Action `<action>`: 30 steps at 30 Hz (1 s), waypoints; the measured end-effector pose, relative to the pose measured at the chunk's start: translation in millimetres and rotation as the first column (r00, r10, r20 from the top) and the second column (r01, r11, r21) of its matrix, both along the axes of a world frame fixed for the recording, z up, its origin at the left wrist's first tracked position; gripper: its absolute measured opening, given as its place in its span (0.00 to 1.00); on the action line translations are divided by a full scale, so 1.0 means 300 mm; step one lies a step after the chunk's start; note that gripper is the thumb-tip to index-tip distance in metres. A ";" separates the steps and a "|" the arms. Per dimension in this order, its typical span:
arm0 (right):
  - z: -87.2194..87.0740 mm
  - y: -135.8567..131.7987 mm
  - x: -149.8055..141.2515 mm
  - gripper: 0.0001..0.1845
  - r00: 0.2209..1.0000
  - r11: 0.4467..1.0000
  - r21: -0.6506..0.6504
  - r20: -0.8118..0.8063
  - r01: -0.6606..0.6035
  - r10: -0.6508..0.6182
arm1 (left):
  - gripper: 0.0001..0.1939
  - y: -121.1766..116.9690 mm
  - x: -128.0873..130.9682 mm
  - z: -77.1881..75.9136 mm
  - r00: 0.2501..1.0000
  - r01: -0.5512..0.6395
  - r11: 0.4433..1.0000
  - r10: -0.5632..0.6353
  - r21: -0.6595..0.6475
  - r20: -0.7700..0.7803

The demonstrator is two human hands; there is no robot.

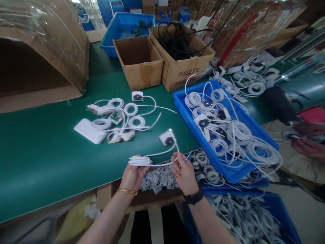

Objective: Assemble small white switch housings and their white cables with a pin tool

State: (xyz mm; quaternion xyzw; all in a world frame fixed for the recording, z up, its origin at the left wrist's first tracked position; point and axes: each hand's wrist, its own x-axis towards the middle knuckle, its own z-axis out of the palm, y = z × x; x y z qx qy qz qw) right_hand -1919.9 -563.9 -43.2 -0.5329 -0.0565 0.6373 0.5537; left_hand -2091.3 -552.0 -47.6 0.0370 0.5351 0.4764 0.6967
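Observation:
A coiled white cable [139,161] is bunched in my left hand [133,177], whose fingers close around it over the table's front edge. From the coil a strand runs right to my right hand [185,173], where thumb and fingers pinch the cable. At the far end of the same cable, a small white module with a black round part [167,138] rests on the green table just beyond my hands. Beyond it to the left lies a loose group of coiled white cables [137,122] with similar modules, beside a flat white case [90,130].
A blue tray [185,118] heaped with cables stands at right. Below the table edge sits a box of small grey parts [158,179], with another blue bin [281,210] beside it. Cardboard boxes [139,73] stand at the back. Another person's hands [308,142] work at far right.

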 end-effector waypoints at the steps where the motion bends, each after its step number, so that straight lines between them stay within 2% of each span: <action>1: 0.012 -0.008 -0.002 0.17 0.997 0.998 0.003 -0.057 0.058 -0.057 | 0.19 0.016 -0.003 0.004 1.000 0.004 1.000 -0.004 0.024 0.014; 3: 0.029 -0.001 -0.009 0.12 0.979 0.997 -0.074 -0.202 0.015 -0.030 | 0.17 0.057 -0.019 0.032 0.998 0.064 0.987 -0.063 0.149 -0.006; 5: 0.031 0.030 -0.012 0.06 0.911 0.961 -0.193 -0.396 -0.199 0.109 | 0.14 0.103 -0.049 0.082 0.983 0.181 0.940 -0.160 0.288 -0.094; 8: 0.002 0.084 -0.004 0.08 0.736 0.801 -0.266 -0.612 -0.537 0.291 | 0.11 0.154 -0.102 0.149 0.890 0.424 0.822 -0.302 0.380 -0.341; 10: -0.017 0.094 0.004 0.09 0.662 0.722 -0.273 -0.674 -0.636 0.328 | 0.10 0.164 -0.125 0.149 0.830 0.508 0.771 -0.319 0.385 -0.458; 11: -0.019 0.086 0.005 0.08 0.643 0.704 -0.276 -0.693 -0.654 0.325 | 0.11 0.162 -0.132 0.131 0.822 0.506 0.776 -0.299 0.377 -0.485; 13: -0.002 0.039 -0.001 0.09 0.661 0.733 -0.289 -0.696 -0.616 0.281 | 0.13 0.148 -0.145 0.068 0.826 0.445 0.836 -0.244 0.320 -0.508; 15: 0.038 -0.040 -0.018 0.09 0.741 0.829 -0.313 -0.650 -0.463 0.169 | 0.14 0.133 -0.168 -0.002 0.807 0.412 0.881 -0.233 0.234 -0.543; 16: 0.061 -0.084 -0.030 0.09 0.786 0.873 -0.320 -0.609 -0.367 0.108 | 0.14 0.129 -0.188 -0.028 0.782 0.439 0.876 -0.264 0.199 -0.564; 17: 0.082 -0.126 -0.042 0.09 0.834 0.914 -0.315 -0.550 -0.256 0.044 | 0.14 0.127 -0.213 -0.043 0.737 0.513 0.840 -0.327 0.175 -0.592; 18: 0.097 -0.162 -0.054 0.12 0.885 0.940 -0.295 -0.465 -0.173 0.017 | 0.15 0.128 -0.242 -0.046 0.663 0.612 0.774 -0.391 0.163 -0.639; 19: 0.105 -0.186 -0.064 0.14 0.941 0.961 -0.255 -0.339 -0.105 0.012 | 0.18 0.130 -0.271 -0.037 0.559 0.710 0.689 -0.423 0.148 -0.713; 20: 0.107 -0.198 -0.070 0.16 0.981 0.977 -0.199 -0.191 -0.074 0.035 | 0.23 0.130 -0.296 -0.016 0.427 0.783 0.611 -0.396 0.114 -0.813; 21: 0.102 -0.197 -0.074 0.17 0.996 0.986 -0.142 -0.033 -0.084 0.080 | 0.26 0.128 -0.313 0.015 0.283 0.817 0.574 -0.304 0.062 -0.909; 22: 0.094 -0.183 -0.076 0.18 0.985 0.989 -0.091 0.115 -0.116 0.126 | 0.27 0.121 -0.315 0.054 0.153 0.807 0.590 -0.178 0.019 -0.972; 23: 0.085 -0.159 -0.080 0.19 0.955 0.985 -0.051 0.239 -0.167 0.174 | 0.25 0.110 -0.301 0.095 0.062 0.763 0.646 -0.061 0.007 -0.996; 24: 0.078 -0.129 -0.086 0.19 0.915 0.972 -0.023 0.333 -0.235 0.229 | 0.22 0.096 -0.268 0.136 0.010 0.713 0.701 0.016 0.018 -1.000; 25: 0.074 -0.097 -0.096 0.18 0.871 0.953 -0.003 0.405 -0.304 0.279 | 0.18 0.082 -0.219 0.172 0.039 0.695 0.718 0.020 0.041 -0.999; 27: 0.075 -0.041 -0.128 0.18 0.797 0.912 0.029 0.498 -0.409 0.342 | 0.13 0.061 -0.086 0.212 0.247 0.750 0.656 -0.156 0.087 -0.957; 28: 0.077 -0.021 -0.146 0.18 0.777 0.893 0.045 0.514 -0.448 0.364 | 0.15 0.060 -0.017 0.216 0.362 0.726 0.679 -0.246 0.107 -0.899; 30: 0.080 0.006 -0.174 0.17 0.779 0.877 0.065 0.493 -0.476 0.387 | 0.17 0.078 0.098 0.198 0.594 0.603 0.788 -0.341 0.123 -0.728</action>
